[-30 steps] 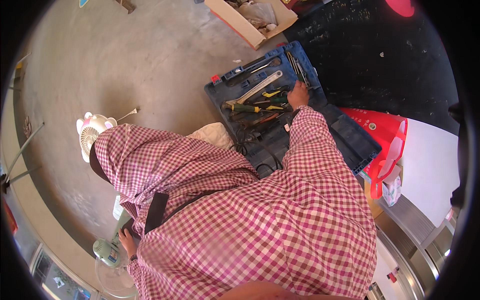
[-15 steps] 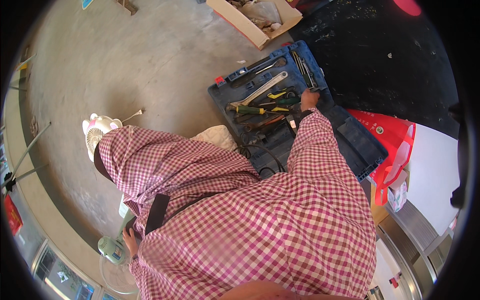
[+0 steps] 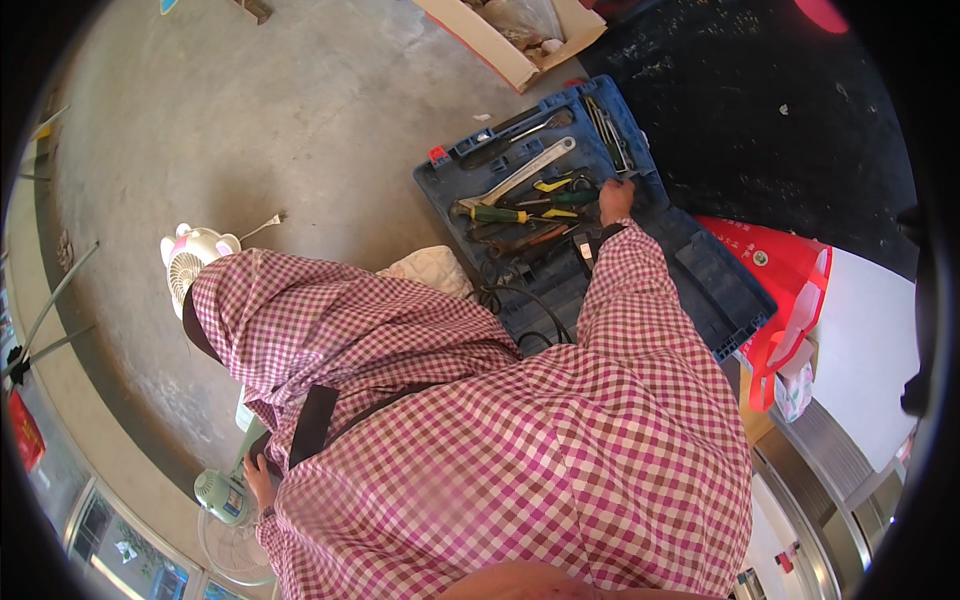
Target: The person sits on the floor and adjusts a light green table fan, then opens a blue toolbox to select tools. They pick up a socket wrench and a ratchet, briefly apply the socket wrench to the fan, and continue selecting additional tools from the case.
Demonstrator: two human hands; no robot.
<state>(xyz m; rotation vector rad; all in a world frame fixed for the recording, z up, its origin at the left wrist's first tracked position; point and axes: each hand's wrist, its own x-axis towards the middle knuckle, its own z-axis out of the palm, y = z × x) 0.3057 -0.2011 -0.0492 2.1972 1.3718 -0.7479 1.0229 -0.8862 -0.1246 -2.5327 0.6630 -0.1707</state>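
Note:
In the open blue toolbox [image 3: 640, 235], my right hand [image 3: 616, 202] reaches in among the tools with its fingers closed. What lies in the fingers is too hidden to name; a dark green handle [image 3: 577, 198] sits right beside them. Around it are a large adjustable wrench [image 3: 530, 173], a green-and-yellow screwdriver [image 3: 498, 215], yellow-and-black handled pliers [image 3: 552, 185] and a ratchet wrench [image 3: 548, 122]. At the lower left, my left hand [image 3: 261, 482] rests with fingers stretched out against something dark, next to a green fan [image 3: 222, 497]. Checked cloth covers much of the view.
A white fan [image 3: 190, 262] with its plug stands on the concrete floor at left. An open cardboard box [image 3: 520, 68] lies beyond the toolbox. A black surface [image 3: 750, 120] and a red bag [image 3: 775, 275] are at right. A black cable [image 3: 545, 310] loops over the toolbox's near edge.
My right hand has shifted slightly left within the toolbox, close to the green handle. My left hand stays almost where it was. The view has moved a little.

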